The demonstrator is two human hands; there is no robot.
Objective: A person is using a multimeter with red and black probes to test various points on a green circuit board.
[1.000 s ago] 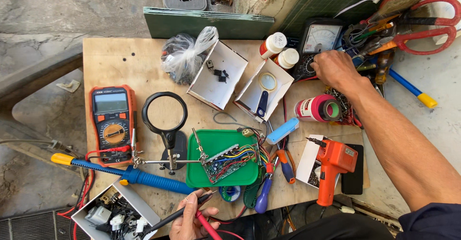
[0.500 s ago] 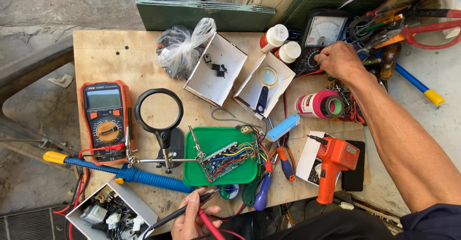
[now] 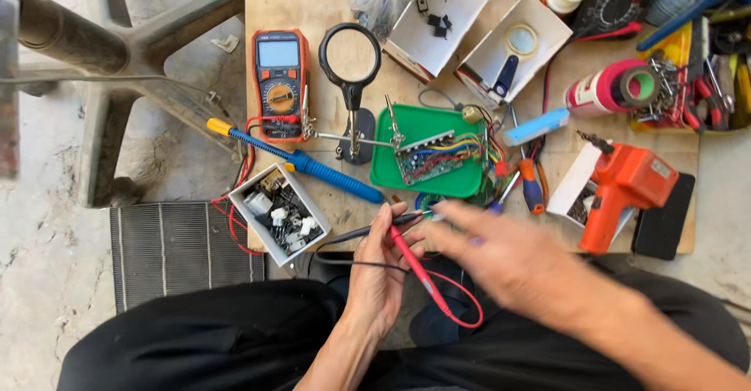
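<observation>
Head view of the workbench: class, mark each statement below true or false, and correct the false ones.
1. The left hand holds a red probe and a black probe. True.
2. The circuit board lies on a blue tray. False: the tray is green.
3. The multimeter lies left of the magnifying glass. True.
4. The right hand grips the orange drill. False: it is blurred, near the probes, apart from the drill.
5. The soldering iron has a blue handle. True.
</observation>
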